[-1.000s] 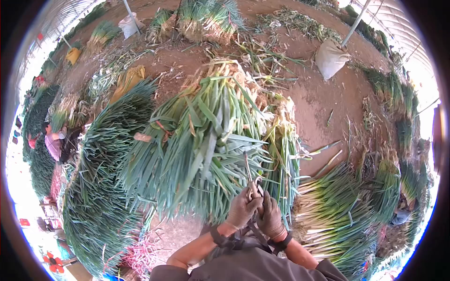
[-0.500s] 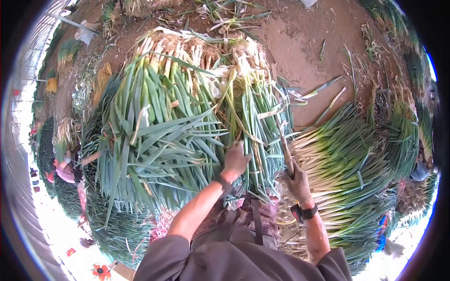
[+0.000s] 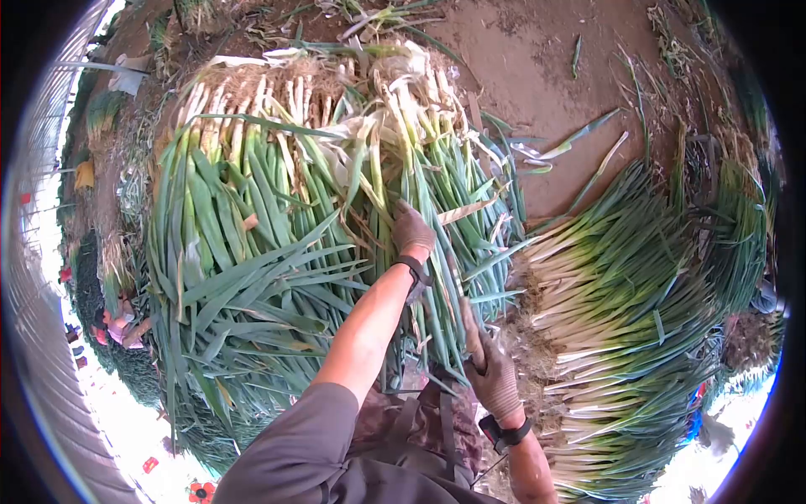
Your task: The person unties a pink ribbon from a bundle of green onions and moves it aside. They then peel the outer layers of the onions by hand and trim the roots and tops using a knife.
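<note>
A big heap of green onions (image 3: 252, 202) lies before me, white roots at the far side and green leaves toward me. My left hand (image 3: 413, 228), in a greyish glove, is closed among the stalks right of the heap's middle, with its fingertips partly hidden by leaves. It appears to grip a few green onions (image 3: 378, 181). My right hand (image 3: 495, 382), gloved too, is wrapped round the light-brown handle of a stick-like tool (image 3: 472, 332). The tool points away from me over the leaves, and its far end is hard to make out among them.
On my right is a long row of green onions (image 3: 604, 336) with pale stems toward me. Bare brown soil (image 3: 520, 76) with loose leaves stretches beyond the heap. More bundles (image 3: 730, 218) stand at far right. A person in pink (image 3: 122, 323) is at the left edge.
My left hand has reached farther forward into the stalks. My right hand has come nearer my body and left with the tool, which now lies across the leaves. The view has shifted.
</note>
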The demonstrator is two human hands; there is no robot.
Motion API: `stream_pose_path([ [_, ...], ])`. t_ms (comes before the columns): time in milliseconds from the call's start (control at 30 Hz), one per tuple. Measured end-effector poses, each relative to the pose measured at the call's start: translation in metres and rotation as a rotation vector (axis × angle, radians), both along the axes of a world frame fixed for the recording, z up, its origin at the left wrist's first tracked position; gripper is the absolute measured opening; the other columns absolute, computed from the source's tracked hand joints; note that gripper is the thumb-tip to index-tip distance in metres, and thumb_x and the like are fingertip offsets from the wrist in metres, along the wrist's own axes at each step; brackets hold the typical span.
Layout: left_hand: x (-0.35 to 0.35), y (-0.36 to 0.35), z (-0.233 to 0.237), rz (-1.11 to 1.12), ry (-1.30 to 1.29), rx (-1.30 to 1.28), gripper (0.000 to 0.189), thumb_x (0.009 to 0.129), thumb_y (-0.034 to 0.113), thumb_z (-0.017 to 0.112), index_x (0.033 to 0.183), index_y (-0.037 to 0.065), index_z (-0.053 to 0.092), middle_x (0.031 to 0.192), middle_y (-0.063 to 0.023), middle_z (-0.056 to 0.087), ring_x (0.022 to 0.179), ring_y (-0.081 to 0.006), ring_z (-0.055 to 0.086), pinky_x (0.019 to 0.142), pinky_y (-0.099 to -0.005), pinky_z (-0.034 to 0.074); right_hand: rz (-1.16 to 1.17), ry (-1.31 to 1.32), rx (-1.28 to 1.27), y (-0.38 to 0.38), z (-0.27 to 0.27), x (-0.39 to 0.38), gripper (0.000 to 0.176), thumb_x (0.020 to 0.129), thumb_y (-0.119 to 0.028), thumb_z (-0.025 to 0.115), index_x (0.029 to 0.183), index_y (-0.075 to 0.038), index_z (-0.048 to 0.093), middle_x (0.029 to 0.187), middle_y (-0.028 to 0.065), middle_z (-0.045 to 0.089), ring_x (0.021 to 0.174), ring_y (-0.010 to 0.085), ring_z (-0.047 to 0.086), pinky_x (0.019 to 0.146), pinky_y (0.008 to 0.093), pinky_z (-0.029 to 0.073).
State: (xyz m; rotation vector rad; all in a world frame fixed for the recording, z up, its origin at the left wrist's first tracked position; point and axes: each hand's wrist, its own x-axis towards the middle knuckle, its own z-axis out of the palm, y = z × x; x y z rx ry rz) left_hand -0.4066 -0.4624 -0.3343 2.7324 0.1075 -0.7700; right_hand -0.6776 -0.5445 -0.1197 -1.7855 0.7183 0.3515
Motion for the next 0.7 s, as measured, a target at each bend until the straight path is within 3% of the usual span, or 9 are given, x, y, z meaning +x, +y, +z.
stream_pose_path([
  [100,-0.002,0.019,0.010,-0.050,0.064,-0.081,0.105,0.074,0.025,0.085,0.156,-0.003,0.025,0.127,-0.0302,0.062,0.107,-0.0416,0.067,0.091,-0.0463,0.056,-0.083,0.084,0.001,0.001,-0.012,0.015,0.067,0.084,-0.005,0.070,0.147,-0.001,0.047,0.119,0.0306,0.066,0.108,0.0432,0.068,0.090,0.0438,0.054],
  [133,-0.009,0.030,0.013,-0.135,-0.127,-0.127,0.101,0.076,0.021,0.080,0.157,-0.003,0.025,0.110,-0.0301,0.068,0.096,-0.0436,0.069,0.084,-0.0486,0.056,-0.049,0.083,0.004,0.002,-0.010,0.025,0.067,0.085,-0.005,0.071,0.147,-0.001,0.046,0.118,0.0305,0.066,0.107,0.0430,0.068,0.089,0.0438,0.054],
  [233,-0.021,0.066,0.047,-0.165,0.141,-0.147,0.093,0.073,0.020,0.074,0.152,-0.003,0.031,0.098,-0.0284,0.070,0.090,-0.0475,0.069,0.080,-0.0510,0.055,0.050,-0.002,0.006,0.008,0.002,0.047,0.068,0.086,-0.008,0.072,0.149,-0.002,0.045,0.114,0.0300,0.067,0.103,0.0424,0.070,0.086,0.0433,0.055],
  [367,-0.074,0.129,0.096,-0.121,0.186,-0.335,0.091,0.074,0.027,0.072,0.150,-0.002,0.032,0.103,-0.0316,0.069,0.093,-0.0477,0.068,0.084,-0.0516,0.055,-0.015,0.074,0.128,0.027,0.022,0.057,0.061,0.086,-0.006,0.070,0.143,-0.001,0.050,0.110,0.0295,0.067,0.101,0.0379,0.071,0.086,0.0416,0.055],
  [533,-0.097,0.151,0.104,-0.055,0.211,-0.355,0.095,0.075,0.036,0.076,0.150,-0.001,0.032,0.114,-0.0303,0.067,0.104,-0.0465,0.067,0.090,-0.0478,0.054,0.149,0.023,0.011,0.062,0.017,0.035,0.068,0.084,-0.009,0.071,0.147,-0.001,0.045,0.104,0.0280,0.070,0.091,0.0444,0.070,0.077,0.0460,0.056],
  [567,-0.101,0.156,0.091,-0.101,0.087,-0.490,0.088,0.081,0.041,0.078,0.147,-0.001,0.038,0.116,-0.0289,0.067,0.108,-0.0454,0.065,0.091,-0.0452,0.053,0.164,0.077,-0.001,0.064,0.014,0.033,0.068,0.084,-0.009,0.071,0.147,-0.001,0.045,0.103,0.0280,0.070,0.090,0.0448,0.070,0.076,0.0466,0.056],
  [633,-0.087,0.148,0.101,0.012,0.279,-0.589,0.075,0.088,0.043,0.074,0.141,-0.001,0.045,0.115,-0.0274,0.067,0.107,-0.0408,0.066,0.091,-0.0428,0.052,0.191,0.178,-0.024,0.063,0.009,0.044,0.068,0.083,-0.009,0.070,0.146,-0.001,0.046,0.101,0.0280,0.070,0.087,0.0456,0.070,0.075,0.0477,0.055],
  [667,-0.089,0.147,0.093,0.018,0.153,-0.689,0.065,0.090,0.050,0.070,0.129,0.001,0.051,0.103,-0.0314,0.068,0.099,-0.0497,0.065,0.082,-0.0510,0.053,0.180,0.137,-0.019,0.064,0.007,0.048,0.067,0.082,-0.008,0.069,0.146,-0.002,0.047,0.099,0.0295,0.069,0.088,0.0462,0.070,0.075,0.0477,0.056],
  [700,-0.089,0.148,0.089,0.023,0.144,-0.699,0.061,0.092,0.050,0.069,0.123,0.000,0.055,0.102,-0.0302,0.068,0.097,-0.0482,0.066,0.081,-0.0500,0.053,0.191,0.143,-0.031,0.064,0.005,0.053,0.067,0.082,-0.008,0.069,0.146,-0.002,0.047,0.099,0.0299,0.069,0.088,0.0461,0.070,0.075,0.0477,0.056],
])
